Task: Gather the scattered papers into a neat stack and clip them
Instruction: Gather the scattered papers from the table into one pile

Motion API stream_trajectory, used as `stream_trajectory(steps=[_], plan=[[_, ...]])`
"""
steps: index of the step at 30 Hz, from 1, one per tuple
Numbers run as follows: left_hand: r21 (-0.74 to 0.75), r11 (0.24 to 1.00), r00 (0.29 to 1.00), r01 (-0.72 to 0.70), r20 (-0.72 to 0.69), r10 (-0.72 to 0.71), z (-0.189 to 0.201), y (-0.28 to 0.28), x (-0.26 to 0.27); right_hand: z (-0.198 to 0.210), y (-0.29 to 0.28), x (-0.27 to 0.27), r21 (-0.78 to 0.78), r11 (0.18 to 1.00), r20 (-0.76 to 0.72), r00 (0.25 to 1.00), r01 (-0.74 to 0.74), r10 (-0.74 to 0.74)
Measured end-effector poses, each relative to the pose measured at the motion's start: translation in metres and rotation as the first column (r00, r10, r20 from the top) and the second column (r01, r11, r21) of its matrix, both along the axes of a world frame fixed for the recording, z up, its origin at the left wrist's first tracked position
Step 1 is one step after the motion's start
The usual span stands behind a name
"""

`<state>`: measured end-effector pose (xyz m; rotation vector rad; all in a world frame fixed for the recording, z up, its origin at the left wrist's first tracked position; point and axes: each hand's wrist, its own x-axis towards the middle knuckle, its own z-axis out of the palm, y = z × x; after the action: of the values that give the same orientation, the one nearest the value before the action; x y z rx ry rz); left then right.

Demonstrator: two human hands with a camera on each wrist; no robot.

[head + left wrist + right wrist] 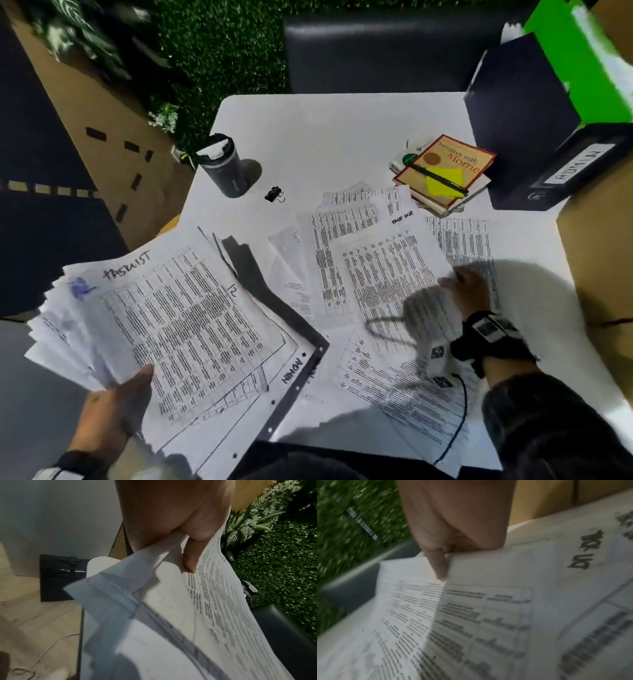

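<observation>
My left hand (116,407) grips a fanned bundle of printed sheets (164,318) by its near corner, lifted over the table's left edge; in the left wrist view the thumb (190,555) presses on the top sheet (214,601). My right hand (469,284) pinches the right edge of a printed sheet (387,274) lying among several loose papers (404,387) on the white table (342,137). The right wrist view is blurred, with the thumb (439,566) on top of that sheet (471,615). A black binder clip (274,194) lies apart behind the papers.
A dark travel mug (224,166) stands at the back left near the clip. Stacked books (442,171) with a yellow note and a pen sit at the back right beside a black binder (534,137). A black-edged plastic sleeve (298,370) lies under the held bundle.
</observation>
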<state>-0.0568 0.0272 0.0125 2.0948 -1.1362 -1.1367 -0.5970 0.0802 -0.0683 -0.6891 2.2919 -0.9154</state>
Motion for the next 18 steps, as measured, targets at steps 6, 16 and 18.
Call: stream_trajectory(steps=[6,16,18], plan=[[0.031,0.994,0.994,-0.109,-0.019,0.11,0.006,0.022,-0.017,0.023,-0.029,-0.011,-0.169,0.985,0.317,0.947,0.01,0.045],[0.113,0.929,0.899,-0.352,-0.236,0.37,0.004,0.021,-0.014,-0.008,-0.086,0.053,0.307,0.943,0.145,0.986,-0.128,0.087],[0.126,0.914,0.876,-0.385,-0.261,0.405,-0.001,0.02,-0.012,-0.011,-0.085,0.058,0.34,0.929,0.088,0.988,-0.146,0.123]])
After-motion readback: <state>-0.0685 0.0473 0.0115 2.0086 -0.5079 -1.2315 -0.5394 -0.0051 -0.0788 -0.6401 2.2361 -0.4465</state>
